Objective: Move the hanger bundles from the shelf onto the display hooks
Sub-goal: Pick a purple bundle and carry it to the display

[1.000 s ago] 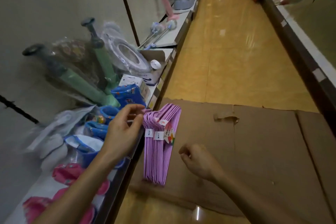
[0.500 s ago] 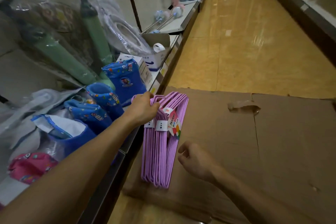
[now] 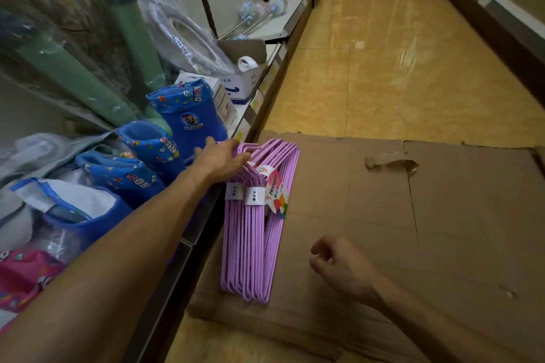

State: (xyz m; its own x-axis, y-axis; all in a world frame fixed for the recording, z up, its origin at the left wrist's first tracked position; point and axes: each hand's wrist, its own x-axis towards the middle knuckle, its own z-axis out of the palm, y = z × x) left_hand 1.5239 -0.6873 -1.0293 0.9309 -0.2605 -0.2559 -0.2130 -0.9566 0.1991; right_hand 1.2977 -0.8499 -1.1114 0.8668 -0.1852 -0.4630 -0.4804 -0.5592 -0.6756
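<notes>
— Where's the hanger bundle (image 3: 255,221) now?

— Hanging off the front edge of the shelf (image 3: 188,233), over the flattened cardboard (image 3: 383,230) on the floor. The left hand (image 3: 221,160) has it by the hook ends at the top, right next to the blue boots (image 3: 182,118) that stand on that shelf.

— Is the grip firm?

— The fingers are wrapped over the cluster of hooks, so I'd call it grasping the bundle, though the fingertips are hidden behind the wire. The right hand (image 3: 342,268) hovers to the right of the bundle's lower end, fingers loosely curled, holding nothing and touching nothing.

— How do you reckon it handles?

— Light, I'd say; one hand carries the lot. It's thin coated wire, stiff enough to keep its shape, and the white paper bands (image 3: 254,196) below the hooks keep the hangers together. The long bottoms look free to splay and swing.

— So where would you take hold?

— At the hooks, where the left hand already is; those are what must go over a display hook. I'd steady the lower part with the free hand. The coating looks smooth, so a loose pinch could slip, and I wouldn't pull on the colourful label (image 3: 275,194).
</notes>
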